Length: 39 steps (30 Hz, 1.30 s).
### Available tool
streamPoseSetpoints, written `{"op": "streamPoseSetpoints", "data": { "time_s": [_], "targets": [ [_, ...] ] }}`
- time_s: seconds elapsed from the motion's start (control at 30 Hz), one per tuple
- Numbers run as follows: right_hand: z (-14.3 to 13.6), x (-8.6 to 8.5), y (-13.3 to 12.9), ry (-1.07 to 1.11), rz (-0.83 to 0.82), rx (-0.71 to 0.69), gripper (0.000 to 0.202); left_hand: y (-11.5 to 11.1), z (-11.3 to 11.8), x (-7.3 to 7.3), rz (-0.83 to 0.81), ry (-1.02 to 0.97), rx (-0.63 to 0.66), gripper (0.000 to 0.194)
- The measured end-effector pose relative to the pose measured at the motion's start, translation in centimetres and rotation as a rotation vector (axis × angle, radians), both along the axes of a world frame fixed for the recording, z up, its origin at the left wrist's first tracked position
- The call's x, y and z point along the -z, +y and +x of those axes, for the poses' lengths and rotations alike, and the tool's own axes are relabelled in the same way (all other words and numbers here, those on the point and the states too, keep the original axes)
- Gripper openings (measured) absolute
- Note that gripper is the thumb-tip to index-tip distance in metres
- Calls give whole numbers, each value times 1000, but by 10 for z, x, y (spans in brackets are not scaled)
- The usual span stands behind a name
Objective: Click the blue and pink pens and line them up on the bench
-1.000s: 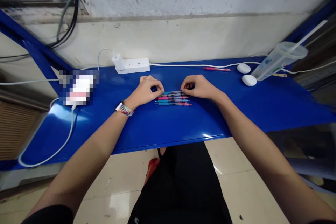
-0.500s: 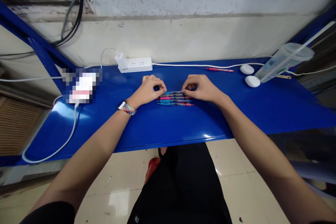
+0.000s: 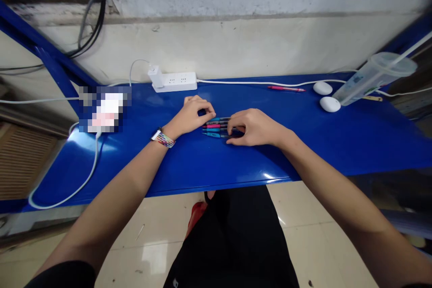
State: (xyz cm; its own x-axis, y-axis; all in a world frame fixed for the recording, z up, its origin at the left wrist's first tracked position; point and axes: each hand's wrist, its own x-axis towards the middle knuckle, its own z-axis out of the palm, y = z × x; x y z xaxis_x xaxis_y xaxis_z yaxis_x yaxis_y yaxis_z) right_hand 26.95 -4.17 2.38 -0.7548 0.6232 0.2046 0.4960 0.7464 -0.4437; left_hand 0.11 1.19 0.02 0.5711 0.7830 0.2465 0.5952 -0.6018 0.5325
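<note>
Several pens with blue and pink grips (image 3: 213, 126) lie side by side in a row on the blue table (image 3: 189, 166). At their left end is my left hand (image 3: 195, 114), thumb and forefinger closed in a pinch at the tip of the farthest pen, a blue one (image 3: 216, 119). My right hand (image 3: 254, 127) arches over the right half of the row. Its fingers curl round the far pens and the thumb presses at the nearest pen, a blue one (image 3: 216, 135). The palm hides the pens' right ends.
A white power strip (image 3: 180, 82) with a plugged-in charger stands along the wall. At the back right are a red pen (image 3: 286, 89), two white egg-shaped objects (image 3: 330, 104) and a tilted clear plastic cup (image 3: 361, 82). A blurred-out device (image 3: 104, 110) with a cable (image 3: 94, 162) is at left.
My right hand has moved left and nearer to me, from the far pen's right end to over the row, its fingers now spanning the pens. My left hand has barely moved.
</note>
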Motion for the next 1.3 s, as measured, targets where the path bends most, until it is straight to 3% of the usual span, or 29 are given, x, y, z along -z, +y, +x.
{"op": "streamPoseSetpoints", "data": {
  "time_s": [0.23, 0.5, 0.6, 0.73, 0.83, 1.0, 1.13, 1.3],
  "targets": [
    [-2, 1, -2, -52, -13, -12, 15, 1, 0, 2, -3, -20, -5, 22],
    [5, -1, 2, 181, -80, 10, 10, 5, 1, 4, 37, -94, -7, 35],
    [12, -3, 9, 299, -67, 59, 9, 6, 2, 3, 27, -197, 0, 45],
    [20, 3, 21, 306, 44, 227, 7, 1, 4, 0, -7, -322, -32, 57],
    [23, 13, 28, 312, 85, 306, 8, -5, 6, -1, -36, -353, -41, 50],
    [21, 24, 36, 406, 66, 412, 17, -8, 11, -1, 51, -369, -66, 20],
    [18, 24, 41, 611, -138, 442, 22, -2, 11, 3, 118, -453, -130, 2],
    [16, 26, 47, 825, -334, 424, 28, 3, 10, 6, 117, -530, -170, 4]
  ]
}}
